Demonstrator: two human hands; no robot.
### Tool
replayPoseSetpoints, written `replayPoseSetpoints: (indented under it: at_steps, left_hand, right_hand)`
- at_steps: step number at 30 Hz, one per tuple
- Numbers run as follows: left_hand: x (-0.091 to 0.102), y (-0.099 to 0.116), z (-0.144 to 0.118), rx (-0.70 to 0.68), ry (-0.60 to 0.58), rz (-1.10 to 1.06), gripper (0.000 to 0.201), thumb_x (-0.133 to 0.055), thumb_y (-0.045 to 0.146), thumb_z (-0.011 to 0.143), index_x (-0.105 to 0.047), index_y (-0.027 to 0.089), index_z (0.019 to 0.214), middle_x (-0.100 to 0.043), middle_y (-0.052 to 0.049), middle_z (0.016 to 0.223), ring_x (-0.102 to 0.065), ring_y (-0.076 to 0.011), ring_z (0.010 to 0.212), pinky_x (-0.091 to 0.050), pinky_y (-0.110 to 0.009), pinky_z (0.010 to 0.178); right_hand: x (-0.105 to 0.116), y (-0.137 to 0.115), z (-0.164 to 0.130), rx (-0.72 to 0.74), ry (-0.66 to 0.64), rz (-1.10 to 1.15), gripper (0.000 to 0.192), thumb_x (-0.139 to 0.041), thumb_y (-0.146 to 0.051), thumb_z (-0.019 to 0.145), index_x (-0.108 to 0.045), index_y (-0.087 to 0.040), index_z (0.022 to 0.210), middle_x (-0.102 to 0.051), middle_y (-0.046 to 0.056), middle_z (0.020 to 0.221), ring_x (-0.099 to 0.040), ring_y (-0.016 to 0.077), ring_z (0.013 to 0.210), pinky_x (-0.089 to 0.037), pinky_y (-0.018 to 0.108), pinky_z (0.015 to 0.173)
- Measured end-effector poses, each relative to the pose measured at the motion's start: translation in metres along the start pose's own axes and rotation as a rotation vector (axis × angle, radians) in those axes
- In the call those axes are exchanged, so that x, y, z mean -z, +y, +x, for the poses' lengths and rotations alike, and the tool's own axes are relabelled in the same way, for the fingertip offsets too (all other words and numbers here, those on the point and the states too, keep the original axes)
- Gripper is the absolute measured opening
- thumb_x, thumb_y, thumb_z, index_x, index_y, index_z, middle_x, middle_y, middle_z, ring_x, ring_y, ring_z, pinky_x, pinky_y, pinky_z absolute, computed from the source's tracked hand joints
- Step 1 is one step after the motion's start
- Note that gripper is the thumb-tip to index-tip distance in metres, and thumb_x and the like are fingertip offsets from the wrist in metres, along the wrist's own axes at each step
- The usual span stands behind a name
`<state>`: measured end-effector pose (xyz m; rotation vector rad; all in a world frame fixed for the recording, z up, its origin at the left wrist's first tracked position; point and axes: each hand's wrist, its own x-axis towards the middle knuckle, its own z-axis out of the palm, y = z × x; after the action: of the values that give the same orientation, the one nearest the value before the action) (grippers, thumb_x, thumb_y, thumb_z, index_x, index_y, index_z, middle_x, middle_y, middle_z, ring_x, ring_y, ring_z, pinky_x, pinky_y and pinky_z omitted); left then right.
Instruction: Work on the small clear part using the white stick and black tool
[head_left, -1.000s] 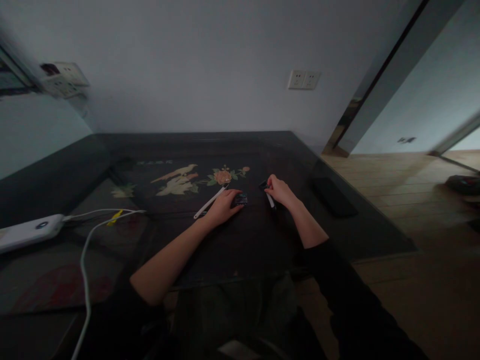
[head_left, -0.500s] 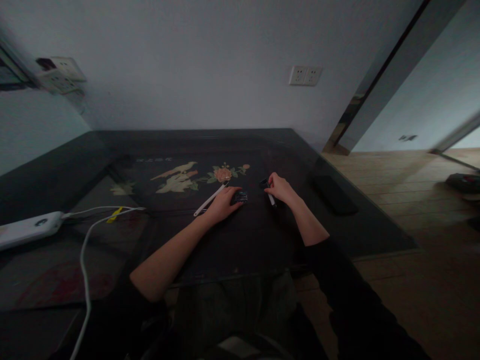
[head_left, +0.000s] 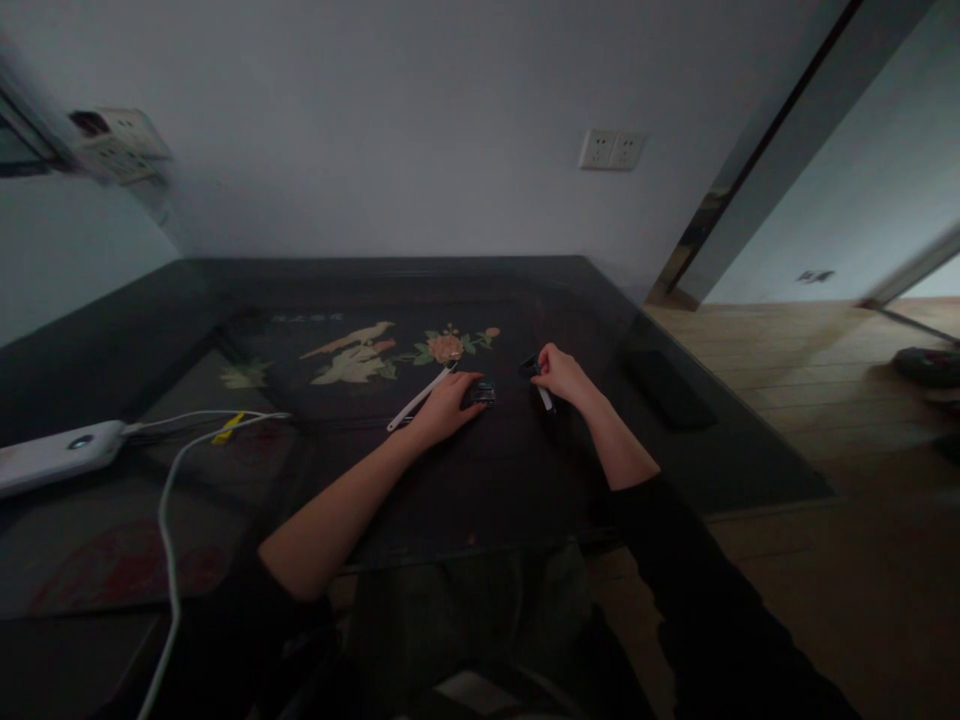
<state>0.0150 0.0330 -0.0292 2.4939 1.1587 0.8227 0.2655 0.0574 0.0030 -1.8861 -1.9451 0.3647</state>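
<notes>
My left hand (head_left: pixel 444 407) lies flat on the dark table (head_left: pixel 465 470), its fingertips resting on a small dark device (head_left: pixel 482 394). A thin white tool (head_left: pixel 418 400) lies on the table just left of that hand, touching its back. My right hand (head_left: pixel 561 376) is closed around a small tool with a white handle (head_left: pixel 545 398) and a dark tip (head_left: pixel 529 366), held just above the table to the right of the device. The scene is dim, so details of the small objects are hard to make out.
A painted bird and flower design (head_left: pixel 390 355) decorates the tabletop behind the hands. A white power bank (head_left: pixel 52 456) with white cables (head_left: pixel 169 520) lies at the left. A dark flat object (head_left: pixel 664 388) rests near the table's right edge. Wall sockets (head_left: pixel 611 149) sit on the back wall.
Both hands have stayed almost in place. The right hand has tilted slightly, so the white handle points more downward. The view has shifted a little.
</notes>
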Motion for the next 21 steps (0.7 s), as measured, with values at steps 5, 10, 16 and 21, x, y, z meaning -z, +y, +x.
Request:
replayPoseSetpoints:
  at_steps: [5, 10, 16, 21]
  left_hand:
    - [0.0019, 0.0025, 0.0, 0.013, -0.019, 0.003, 0.045, -0.064, 0.028, 0.084, -0.052, 0.016, 0.125, -0.061, -0.014, 0.123, -0.056, -0.0267, 0.118, -0.044, -0.044, 0.104]
    - [0.0017, 0.0024, 0.0004, 0.013, -0.018, 0.004, 0.045, -0.064, 0.028, 0.084, -0.052, 0.017, 0.125, -0.061, -0.014, 0.124, -0.056, -0.0272, 0.118, -0.045, -0.044, 0.103]
    - [0.0037, 0.0035, 0.0006, 0.018, -0.033, -0.001, 0.043, -0.065, 0.028, 0.084, -0.053, 0.019, 0.124, -0.061, -0.012, 0.123, -0.056, -0.0265, 0.118, -0.045, -0.044, 0.103]
    - [0.0053, 0.0029, 0.0009, 0.02, -0.038, -0.003, 0.044, -0.066, 0.028, 0.083, -0.055, 0.015, 0.123, -0.062, -0.013, 0.121, -0.056, -0.0261, 0.115, -0.044, -0.041, 0.102]
  right_hand:
    - [0.002, -0.0011, -0.0003, 0.005, -0.012, 0.007, 0.032, -0.071, -0.013, 0.07, -0.043, -0.023, 0.082, -0.059, -0.002, 0.074, -0.057, 0.0151, 0.069, -0.037, 0.026, 0.061]
    - [0.002, -0.0008, -0.0008, 0.009, -0.013, 0.005, 0.03, -0.071, -0.013, 0.07, -0.045, -0.022, 0.082, -0.059, -0.002, 0.074, -0.057, 0.0152, 0.07, -0.036, 0.026, 0.061]
    - [0.001, -0.0004, -0.0012, 0.002, -0.008, -0.009, 0.026, -0.07, -0.014, 0.071, -0.048, -0.022, 0.083, -0.061, -0.001, 0.076, -0.057, 0.0158, 0.07, -0.036, 0.026, 0.061]
    - [0.0026, -0.0022, -0.0035, 0.001, 0.001, -0.02, 0.022, -0.07, -0.018, 0.074, -0.051, -0.021, 0.086, -0.062, 0.001, 0.078, -0.057, 0.0164, 0.07, -0.035, 0.026, 0.06]
